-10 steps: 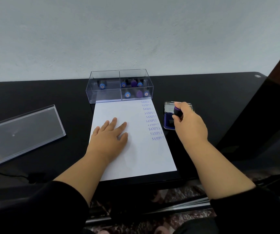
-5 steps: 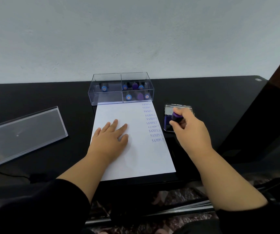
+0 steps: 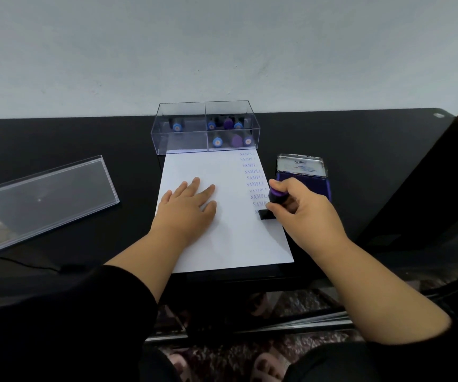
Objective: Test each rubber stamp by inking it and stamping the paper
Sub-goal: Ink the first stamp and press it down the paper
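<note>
The right hand pinched a purple-handled rubber stamp, its black base on the white paper sheet just under the blue SAMPLE prints. The left hand lay flat on the paper, fingers straight. The open purple ink pad sat beside the paper.

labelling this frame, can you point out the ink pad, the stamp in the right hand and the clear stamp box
ink pad (image 3: 322,186): head view, on its purple inked surface.
stamp (image 3: 275,196): head view, on its purple handle above the black base.
right hand (image 3: 309,209): head view, on its back.
clear stamp box (image 3: 183,139): head view, on its front wall.
</note>
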`<state>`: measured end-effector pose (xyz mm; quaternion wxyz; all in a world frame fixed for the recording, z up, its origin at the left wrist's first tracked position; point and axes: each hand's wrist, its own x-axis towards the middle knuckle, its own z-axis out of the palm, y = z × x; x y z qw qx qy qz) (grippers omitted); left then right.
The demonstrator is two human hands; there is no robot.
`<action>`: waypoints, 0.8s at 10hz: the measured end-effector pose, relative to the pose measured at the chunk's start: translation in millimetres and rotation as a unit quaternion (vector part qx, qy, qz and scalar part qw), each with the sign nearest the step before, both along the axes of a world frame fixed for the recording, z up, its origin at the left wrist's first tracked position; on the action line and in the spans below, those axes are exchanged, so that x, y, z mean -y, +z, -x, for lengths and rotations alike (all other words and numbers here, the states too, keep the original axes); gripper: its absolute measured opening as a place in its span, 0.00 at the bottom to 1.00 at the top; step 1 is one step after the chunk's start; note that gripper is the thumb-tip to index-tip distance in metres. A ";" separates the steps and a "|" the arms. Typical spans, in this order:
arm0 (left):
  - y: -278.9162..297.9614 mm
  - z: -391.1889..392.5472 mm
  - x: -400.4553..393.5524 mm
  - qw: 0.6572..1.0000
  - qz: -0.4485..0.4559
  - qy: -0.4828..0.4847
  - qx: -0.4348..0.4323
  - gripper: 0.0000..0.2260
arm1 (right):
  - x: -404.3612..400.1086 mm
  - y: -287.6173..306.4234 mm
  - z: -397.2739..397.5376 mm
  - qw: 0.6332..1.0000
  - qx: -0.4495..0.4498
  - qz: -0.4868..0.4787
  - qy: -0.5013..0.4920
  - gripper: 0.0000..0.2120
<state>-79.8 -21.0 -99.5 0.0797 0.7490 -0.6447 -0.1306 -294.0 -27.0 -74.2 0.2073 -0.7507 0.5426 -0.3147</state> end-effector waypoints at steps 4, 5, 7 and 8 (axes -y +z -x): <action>-1.8 -1.0 0.2 1.000 0.005 0.000 -0.002 0.21 | -5.6 -4.4 -4.6 1.000 -0.021 0.015 0.010 0.14; -2.3 -1.2 0.4 1.000 0.005 -0.001 -0.001 0.21 | -6.8 -6.1 -6.6 0.999 -0.031 0.020 0.008 0.14; -2.6 -2.0 1.0 1.000 0.002 -0.004 0.005 0.21 | -6.3 -6.6 -8.5 0.998 -0.049 0.026 0.002 0.15; -2.5 -2.2 1.0 1.000 0.000 -0.005 0.004 0.21 | -7.2 -6.4 -7.9 0.999 -0.038 0.023 0.005 0.15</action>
